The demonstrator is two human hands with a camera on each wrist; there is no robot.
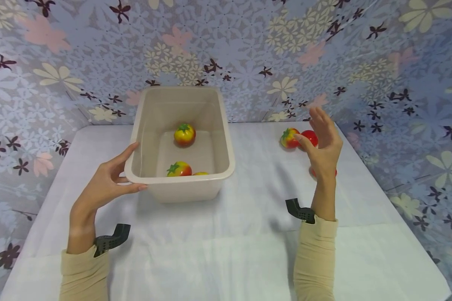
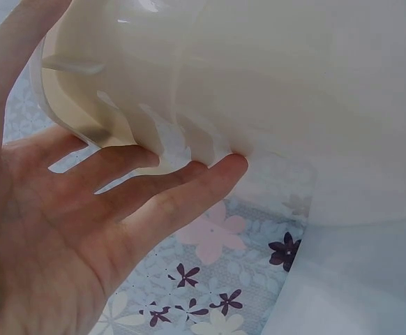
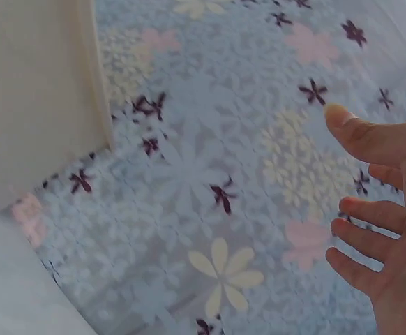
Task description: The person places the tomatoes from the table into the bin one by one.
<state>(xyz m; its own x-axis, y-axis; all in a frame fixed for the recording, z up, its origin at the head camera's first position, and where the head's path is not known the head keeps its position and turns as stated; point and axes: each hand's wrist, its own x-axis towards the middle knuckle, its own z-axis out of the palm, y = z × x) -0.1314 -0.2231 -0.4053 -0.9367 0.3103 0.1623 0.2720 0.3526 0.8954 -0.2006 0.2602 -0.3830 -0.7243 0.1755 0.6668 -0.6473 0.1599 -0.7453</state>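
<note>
A beige plastic bin [image 1: 188, 188] stands left of centre on the table. My left hand [image 1: 104, 184] grips its near left corner, thumb at the front wall and fingers along the side, as the left wrist view shows against the bin wall [image 2: 294, 84]. Inside the bin lie a yellow-red tomato [image 1: 184, 135], another tomato [image 1: 181, 168], and a third [image 1: 201, 173] mostly hidden by the near rim. My right hand [image 1: 325, 144] is raised, fingers apart and holding nothing. Beside it are a yellow-red tomato [image 1: 289, 138] and a red tomato [image 1: 309, 136]. Another red thing [image 1: 313, 172] is mostly hidden behind the wrist.
A white cloth [image 1: 211, 251] covers the table. Flower-patterned fabric [image 1: 245, 62] rises right behind the table and continues along both sides. Black wrist mounts [image 1: 300, 211] stick out inward from both sleeves.
</note>
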